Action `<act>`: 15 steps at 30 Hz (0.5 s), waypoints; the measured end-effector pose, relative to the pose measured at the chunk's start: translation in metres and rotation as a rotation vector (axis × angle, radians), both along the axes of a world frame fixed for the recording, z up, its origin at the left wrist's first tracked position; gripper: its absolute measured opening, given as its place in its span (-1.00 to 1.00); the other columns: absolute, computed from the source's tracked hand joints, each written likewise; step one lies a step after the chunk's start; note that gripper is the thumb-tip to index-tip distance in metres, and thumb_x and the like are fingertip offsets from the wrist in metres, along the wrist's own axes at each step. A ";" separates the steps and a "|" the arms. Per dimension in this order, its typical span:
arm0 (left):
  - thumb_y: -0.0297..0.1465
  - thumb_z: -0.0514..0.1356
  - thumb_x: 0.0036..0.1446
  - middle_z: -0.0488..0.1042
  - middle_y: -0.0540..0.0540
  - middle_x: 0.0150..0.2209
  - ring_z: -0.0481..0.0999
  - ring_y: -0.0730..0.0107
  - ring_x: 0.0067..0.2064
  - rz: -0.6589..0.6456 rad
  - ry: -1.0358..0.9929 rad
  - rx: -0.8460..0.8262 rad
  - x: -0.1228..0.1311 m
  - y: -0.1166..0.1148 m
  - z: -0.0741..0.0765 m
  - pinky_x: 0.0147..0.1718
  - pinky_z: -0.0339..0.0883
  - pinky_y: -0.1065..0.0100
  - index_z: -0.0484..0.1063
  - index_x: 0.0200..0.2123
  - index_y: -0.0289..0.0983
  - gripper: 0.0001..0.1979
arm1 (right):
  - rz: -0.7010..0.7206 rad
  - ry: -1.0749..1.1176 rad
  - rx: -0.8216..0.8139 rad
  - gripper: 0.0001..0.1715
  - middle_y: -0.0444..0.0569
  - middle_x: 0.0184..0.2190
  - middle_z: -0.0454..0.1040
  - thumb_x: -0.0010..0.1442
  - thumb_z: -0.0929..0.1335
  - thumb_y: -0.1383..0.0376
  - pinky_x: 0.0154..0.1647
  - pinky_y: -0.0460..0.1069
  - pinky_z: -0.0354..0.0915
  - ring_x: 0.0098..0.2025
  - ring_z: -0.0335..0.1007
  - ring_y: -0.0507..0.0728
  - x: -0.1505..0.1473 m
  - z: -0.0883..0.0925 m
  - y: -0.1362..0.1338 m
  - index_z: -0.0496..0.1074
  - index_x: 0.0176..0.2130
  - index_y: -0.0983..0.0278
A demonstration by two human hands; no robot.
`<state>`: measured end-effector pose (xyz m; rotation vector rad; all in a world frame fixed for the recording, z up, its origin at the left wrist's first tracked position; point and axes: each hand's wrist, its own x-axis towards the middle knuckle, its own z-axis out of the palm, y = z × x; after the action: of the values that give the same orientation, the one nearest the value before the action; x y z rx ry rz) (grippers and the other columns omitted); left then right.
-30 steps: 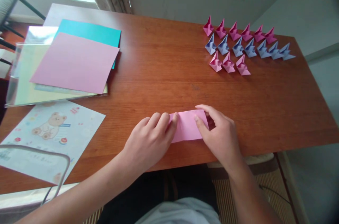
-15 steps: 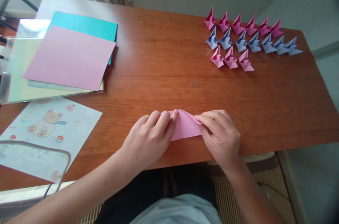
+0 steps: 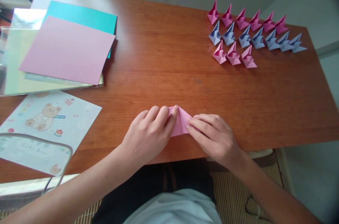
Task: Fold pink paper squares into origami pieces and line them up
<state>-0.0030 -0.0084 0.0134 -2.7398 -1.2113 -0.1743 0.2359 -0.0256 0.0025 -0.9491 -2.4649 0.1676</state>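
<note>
A small sheet of pink origami paper (image 3: 180,125) lies near the front edge of the table, its right top corner folded down to a slanted edge. My left hand (image 3: 152,132) covers the paper's left part, its curled fingers pinning the top near the peak. On the folded right flap, the fingers of my right hand (image 3: 213,137) are held together and press the paper down. The thumbs and the paper under both hands are mostly hidden.
Rows of folded paper pieces, magenta (image 3: 241,19), blue (image 3: 244,37) and pink (image 3: 233,54), stand at the back right of the wooden table (image 3: 159,65). At left lie a pink sheet (image 3: 69,51), a teal sheet (image 3: 84,17) and a bear-printed sheet (image 3: 79,118).
My right hand has brought the paper's right corner down and inward, and its fingers now lie over the flap. The left hand keeps its place on the paper. The view has shifted slightly.
</note>
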 end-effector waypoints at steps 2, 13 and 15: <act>-0.49 0.13 0.32 0.48 -0.13 -0.31 0.47 0.22 -0.31 0.002 -0.003 -0.001 0.000 0.000 0.000 -0.41 0.37 0.21 0.40 0.19 -0.46 -0.60 | 0.016 -0.013 0.002 -0.71 0.04 -0.01 0.65 0.32 0.39 0.47 0.03 0.14 0.47 0.08 0.50 0.22 0.001 -0.001 0.000 0.56 0.01 0.26; -0.48 0.12 0.34 0.48 -0.11 -0.33 0.45 0.25 -0.33 0.001 0.000 0.003 -0.001 0.000 0.000 -0.42 0.34 0.23 0.41 0.19 -0.43 -0.61 | 0.047 -0.040 0.005 -0.74 0.07 0.02 0.63 0.29 0.41 0.48 0.05 0.16 0.46 0.09 0.47 0.25 0.005 -0.004 0.000 0.56 -0.02 0.32; -0.47 0.12 0.35 0.48 -0.12 -0.33 0.45 0.25 -0.32 0.003 0.007 0.005 0.000 0.000 0.001 -0.41 0.34 0.23 0.41 0.19 -0.42 -0.62 | 0.049 -0.019 0.002 -0.75 0.08 0.01 0.63 0.29 0.42 0.48 0.05 0.16 0.45 0.08 0.47 0.25 0.004 -0.005 0.000 0.56 -0.02 0.34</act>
<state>-0.0033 -0.0083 0.0140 -2.7318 -1.2118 -0.1670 0.2403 -0.0254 -0.0024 -0.8942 -2.5061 0.1730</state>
